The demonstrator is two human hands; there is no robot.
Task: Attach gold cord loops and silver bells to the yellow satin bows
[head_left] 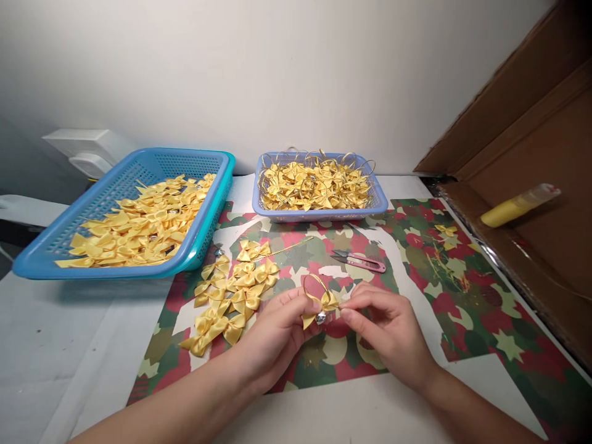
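Note:
Between my hands is a yellow satin ribbon bow (329, 301) with a gold cord loop standing up from it and a small silver bell (320, 317) at its middle. My left hand (289, 317) is closed on the bow's left side, thumb on top. My right hand (382, 317) pinches the right side, thumb against forefinger, at a thin end that is too small to make out clearly. Left of my hands lies a loose group of yellow bows (240, 287) on the patterned sheet. Pink-handled thread snips (363, 261) lie just beyond my right hand.
A blue basket (41, 253) of bows stands at the left, nested in a teal one. At the back, a smaller blue basket (319, 214) holds bows with gold loops. Thread scraps (446, 268) lie right, near a cardboard box (531, 135) and a yellow tube (513, 206).

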